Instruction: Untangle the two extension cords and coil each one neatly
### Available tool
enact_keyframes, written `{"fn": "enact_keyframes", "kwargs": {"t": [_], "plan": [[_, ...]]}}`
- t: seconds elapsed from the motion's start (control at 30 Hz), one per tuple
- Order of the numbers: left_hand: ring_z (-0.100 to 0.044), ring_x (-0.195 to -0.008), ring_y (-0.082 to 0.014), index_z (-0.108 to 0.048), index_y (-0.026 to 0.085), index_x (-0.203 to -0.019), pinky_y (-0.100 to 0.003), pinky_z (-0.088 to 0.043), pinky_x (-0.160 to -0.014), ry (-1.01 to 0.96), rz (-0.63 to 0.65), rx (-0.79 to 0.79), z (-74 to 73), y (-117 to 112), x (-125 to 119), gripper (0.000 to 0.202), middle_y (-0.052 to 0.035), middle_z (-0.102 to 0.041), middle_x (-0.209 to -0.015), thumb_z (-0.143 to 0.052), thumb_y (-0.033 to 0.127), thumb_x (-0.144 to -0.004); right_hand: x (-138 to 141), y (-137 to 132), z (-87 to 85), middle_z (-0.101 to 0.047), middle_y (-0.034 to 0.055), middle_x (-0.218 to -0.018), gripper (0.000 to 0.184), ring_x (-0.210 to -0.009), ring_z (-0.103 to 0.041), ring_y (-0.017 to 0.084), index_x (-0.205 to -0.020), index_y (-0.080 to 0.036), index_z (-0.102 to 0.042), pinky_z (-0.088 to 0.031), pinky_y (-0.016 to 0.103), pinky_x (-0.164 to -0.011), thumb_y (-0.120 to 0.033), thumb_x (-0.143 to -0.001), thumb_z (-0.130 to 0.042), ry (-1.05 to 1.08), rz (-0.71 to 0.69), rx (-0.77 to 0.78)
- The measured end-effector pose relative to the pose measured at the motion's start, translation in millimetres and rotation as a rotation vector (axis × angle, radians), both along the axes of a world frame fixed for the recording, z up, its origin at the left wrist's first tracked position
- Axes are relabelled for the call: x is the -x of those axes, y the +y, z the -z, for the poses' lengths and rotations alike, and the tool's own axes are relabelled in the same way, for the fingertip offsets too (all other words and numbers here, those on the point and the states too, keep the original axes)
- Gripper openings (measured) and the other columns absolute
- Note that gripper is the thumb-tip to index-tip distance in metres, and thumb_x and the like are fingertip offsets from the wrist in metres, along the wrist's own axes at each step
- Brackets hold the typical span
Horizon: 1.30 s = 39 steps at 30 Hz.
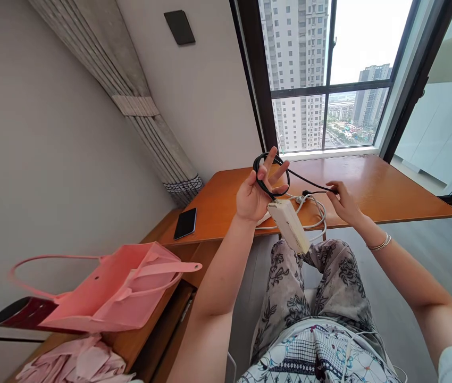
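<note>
Left hand, fingers spread, is carrying a looped black cable, an adapter hanging below it; right hand is pinching the cable. Beyond both, a table is standing before a window.

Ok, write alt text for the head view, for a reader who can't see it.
A person's left grip, spread open, carries loops of black cable above a pale block, while the right grip pinches the cable farther along. White cable lies partly on the wooden table; a dark phone and an open pink bag sit at left.
</note>
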<state>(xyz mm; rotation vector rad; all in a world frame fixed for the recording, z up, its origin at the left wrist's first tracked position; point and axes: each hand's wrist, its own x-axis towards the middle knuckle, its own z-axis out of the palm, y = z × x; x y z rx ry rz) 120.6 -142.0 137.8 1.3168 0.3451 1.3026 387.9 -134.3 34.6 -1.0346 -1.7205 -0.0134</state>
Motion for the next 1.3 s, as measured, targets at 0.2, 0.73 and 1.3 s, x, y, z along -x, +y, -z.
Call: {"fn": "enact_keyframes", "kwargs": {"t": [0.2,0.73,1.3], "plan": [[-0.046,-0.141,-0.0313,-0.049,0.021,-0.07,-0.036,-0.061,-0.078,-0.003,-0.01,-0.003,4.8,6.2,-2.5,0.041,-0.0042,-0.063,-0.132,-0.058,0.057,-0.089,-3.3,-2.7,-29.0,-0.06,0.0051,-0.08,0.025,-0.075,-0.058,0.02,-0.103,-0.024,-0.075,-0.047,0.037,-0.071,-0.036,-0.095,-0.055,-0.095,0.108,-0.305],[-0.066,-0.085,-0.0196,-0.054,0.02,-0.076,-0.03,-0.05,-0.068,0.242,0.191,-0.01,29.6,0.3,-25.3,0.049,-0.0059,-0.071,-0.098,-0.073,0.065,-0.074,54.0,-51.2,-79.6,-0.066,0.0012,-0.075,0.021,-0.07,-0.057,0.014,-0.101,-0.031,-0.074,-0.04,0.03,-0.065,-0.039,-0.099,-0.054,-0.553,-0.145,-0.44],[-0.022,-0.039,-0.0043,-0.047,0.019,-0.061,-0.023,-0.022,-0.039,0.526,0.621,0.151,29.0,-15.5,-22.3,0.056,0.0049,-0.035,-0.046,-0.068,0.069,-0.075,55.6,-50.5,-86.7,-0.066,0.0069,-0.089,0.058,-0.074,-0.059,0.018,-0.11,-0.022,-0.073,-0.041,0.028,-0.063,-0.07,-0.079,-0.066,-0.527,-0.112,-0.159]]}}
